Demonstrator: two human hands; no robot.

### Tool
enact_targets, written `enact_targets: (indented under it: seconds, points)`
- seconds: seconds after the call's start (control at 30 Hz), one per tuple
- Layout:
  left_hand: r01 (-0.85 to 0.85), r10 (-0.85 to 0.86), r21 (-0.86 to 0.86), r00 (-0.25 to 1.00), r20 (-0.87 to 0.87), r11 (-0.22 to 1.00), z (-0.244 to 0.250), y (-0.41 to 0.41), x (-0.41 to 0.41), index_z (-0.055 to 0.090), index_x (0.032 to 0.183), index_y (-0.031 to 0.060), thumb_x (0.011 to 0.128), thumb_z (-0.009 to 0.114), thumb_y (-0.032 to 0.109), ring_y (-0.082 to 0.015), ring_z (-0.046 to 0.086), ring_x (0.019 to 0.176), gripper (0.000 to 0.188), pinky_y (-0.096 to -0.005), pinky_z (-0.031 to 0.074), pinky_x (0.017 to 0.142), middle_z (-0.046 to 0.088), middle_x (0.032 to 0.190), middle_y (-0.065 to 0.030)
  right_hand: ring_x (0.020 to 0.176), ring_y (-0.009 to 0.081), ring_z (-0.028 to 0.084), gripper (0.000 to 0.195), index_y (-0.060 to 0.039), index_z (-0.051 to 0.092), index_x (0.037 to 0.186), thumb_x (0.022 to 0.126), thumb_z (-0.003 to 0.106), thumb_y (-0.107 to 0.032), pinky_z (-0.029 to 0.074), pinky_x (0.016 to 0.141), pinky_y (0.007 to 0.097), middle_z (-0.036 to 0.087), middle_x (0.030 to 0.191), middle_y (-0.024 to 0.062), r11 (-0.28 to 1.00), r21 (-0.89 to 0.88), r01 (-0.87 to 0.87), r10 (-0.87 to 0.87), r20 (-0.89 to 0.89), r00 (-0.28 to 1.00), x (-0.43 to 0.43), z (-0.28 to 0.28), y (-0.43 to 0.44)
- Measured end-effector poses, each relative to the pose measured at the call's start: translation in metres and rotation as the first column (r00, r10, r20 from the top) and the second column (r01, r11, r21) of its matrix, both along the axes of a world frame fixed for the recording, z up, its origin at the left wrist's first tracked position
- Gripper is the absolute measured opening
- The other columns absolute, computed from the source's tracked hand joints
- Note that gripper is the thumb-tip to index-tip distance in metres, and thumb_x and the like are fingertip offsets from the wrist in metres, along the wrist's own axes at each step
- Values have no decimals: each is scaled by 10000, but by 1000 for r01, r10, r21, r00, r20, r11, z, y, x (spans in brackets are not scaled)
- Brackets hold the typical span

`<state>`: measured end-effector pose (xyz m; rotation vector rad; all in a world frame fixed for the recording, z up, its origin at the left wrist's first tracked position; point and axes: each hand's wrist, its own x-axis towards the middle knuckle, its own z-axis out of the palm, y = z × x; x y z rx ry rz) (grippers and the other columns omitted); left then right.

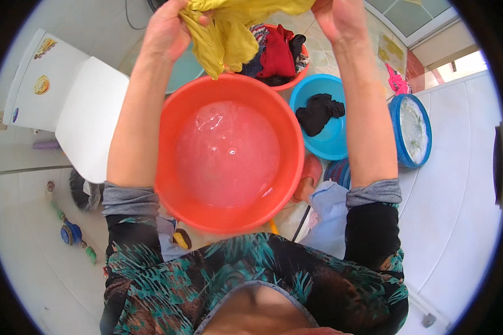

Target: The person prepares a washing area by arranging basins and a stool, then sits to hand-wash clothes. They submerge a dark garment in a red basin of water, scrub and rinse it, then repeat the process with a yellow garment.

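A yellow cloth garment (234,37) is stretched between my two raised hands at the top edge of the view. My left hand (174,27) grips its left part, with folds hanging down beside the fingers. My right hand (339,16) is at the garment's right end; its fingertips are cut off by the picture's edge, and the cloth runs up to them. Below hangs nothing but a large orange plastic basin (230,224) on the floor, holding cloudy, slightly foamy water (230,167). The garment's lower folds hang over the basin's far rim.
Beyond stands an orange basin of clothes (276,58); right of it, a blue basin (320,148) with a black cloth (318,113). Farther right is a blue bucket (406,134) with foamy contents. A white toilet (92,113) and a trash bin (84,192) are at left.
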<state>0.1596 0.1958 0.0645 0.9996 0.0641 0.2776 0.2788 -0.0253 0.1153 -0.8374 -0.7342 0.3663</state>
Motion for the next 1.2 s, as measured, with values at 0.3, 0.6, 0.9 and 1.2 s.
enact_targets:
  seconds: [0.3, 0.6, 0.9, 1.2]
  points:
    - [-182, 183, 326, 983, 29, 928, 40, -8, -87, 542, 978, -8, 854, 461, 163, -134, 532, 660, 226, -246, 439, 594, 596, 869, -85, 863, 198, 604, 220, -11, 570, 986, 865, 453, -152, 471, 812, 313, 632, 930, 92, 995, 37, 96, -97, 30, 995, -2, 40, -34]
    - [-283, 383, 488, 916, -117, 826, 8, 34, -175, 531, 1069, 5, 918, 402, 154, -22, 318, 501, 249, -170, 254, 429, 375, 628, 58, 644, 92, 513, 198, -12, 610, 894, 855, 567, -202, 433, 589, 253, 581, 750, 5, 651, -515, 558, -373, 423, 826, -14, 2, -74]
    - [322, 13, 857, 934, -357, 403, -50, 5, -178, 598, 1067, 33, 820, 471, 134, -173, 560, 852, 295, -310, 465, 752, 620, 916, -98, 747, 109, 597, 235, -63, 605, 895, 797, 666, -268, 492, 670, 242, 610, 809, 15, 528, -773, 352, 98, 467, 879, -81, -14, -42]
    - [283, -82, 734, 951, -297, 617, -83, -65, -112, 604, 1024, 15, 824, 615, 279, -144, 570, 831, 332, -277, 452, 734, 618, 888, -52, 648, 139, 582, 257, -49, 620, 782, 785, 657, -303, 468, 594, 273, 609, 699, 28, 605, -795, 49, 95, 132, 987, -109, 11, -14]
